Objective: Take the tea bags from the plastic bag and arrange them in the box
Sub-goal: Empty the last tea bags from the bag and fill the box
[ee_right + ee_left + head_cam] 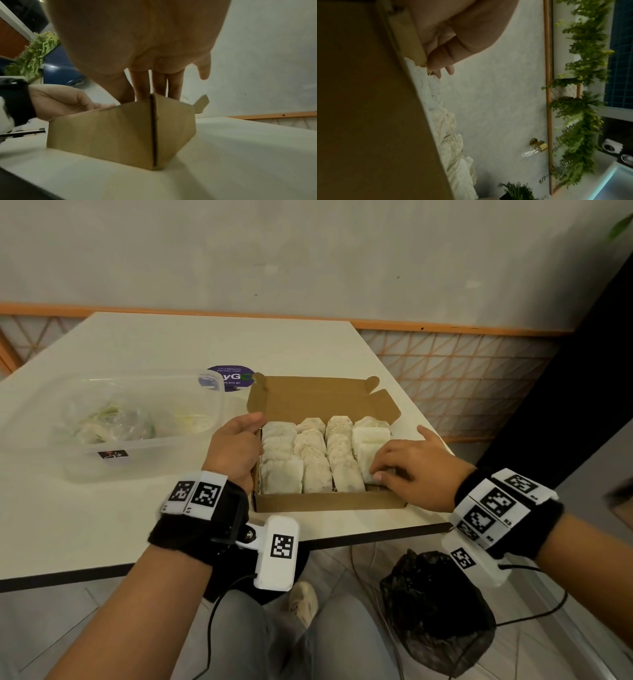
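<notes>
My left hand (236, 448) grips the left wall of the cardboard box (329, 501), fingers curled over its rim. My right hand (416, 470) is spread open, its straight fingers (383, 469) pressing down on the tea bags (310, 455) at the box's near right corner. I see the tea bags lying in four rows, filling the box on the worktop (120, 508). The plastic bag (113, 424) sits crumpled in a clear plastic container (147, 445) left of the box.
</notes>
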